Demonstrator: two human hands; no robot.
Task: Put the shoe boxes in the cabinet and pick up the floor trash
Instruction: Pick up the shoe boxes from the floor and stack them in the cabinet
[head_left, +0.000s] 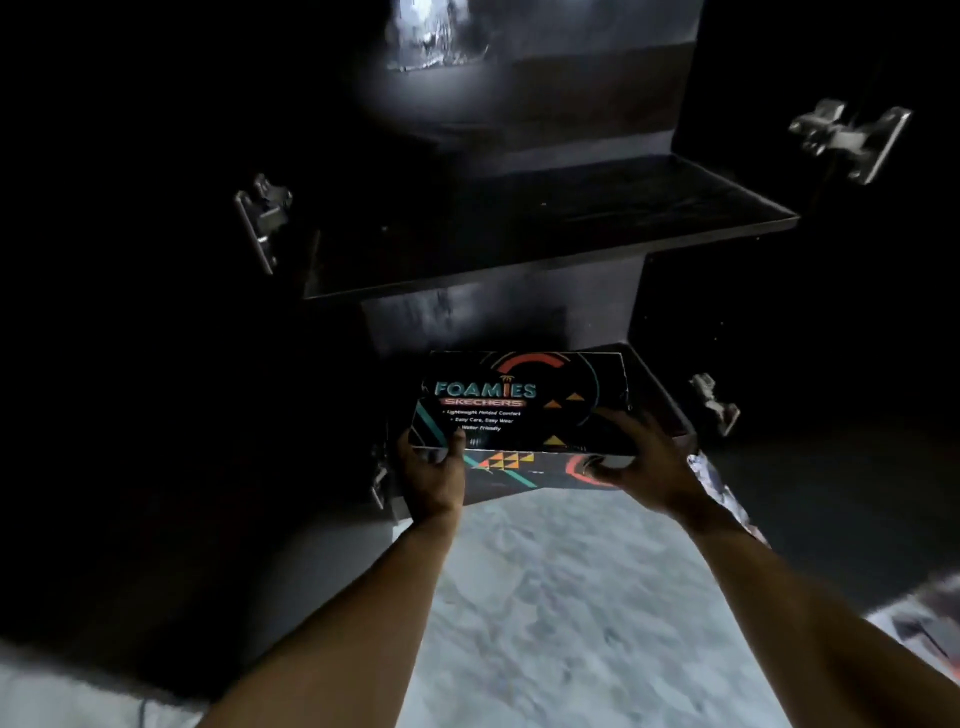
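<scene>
A black shoe box (524, 400) printed with "FOAMIES SKECHERS" and coloured shapes lies partly inside the bottom compartment of a dark open cabinet (550, 228). My left hand (431, 473) grips its near left corner, thumb on the lid. My right hand (639, 457) holds the near right corner, fingers spread over lid and front side. The box's back end is inside the cabinet's lower opening; its front end overhangs the floor.
An empty dark shelf (597, 208) sits above the box. Metal door hinges (852, 137) stick out on both sides. Pale marble floor (561, 597) lies below. A patterned item (727, 499) lies on the floor at the right, another at the far right edge.
</scene>
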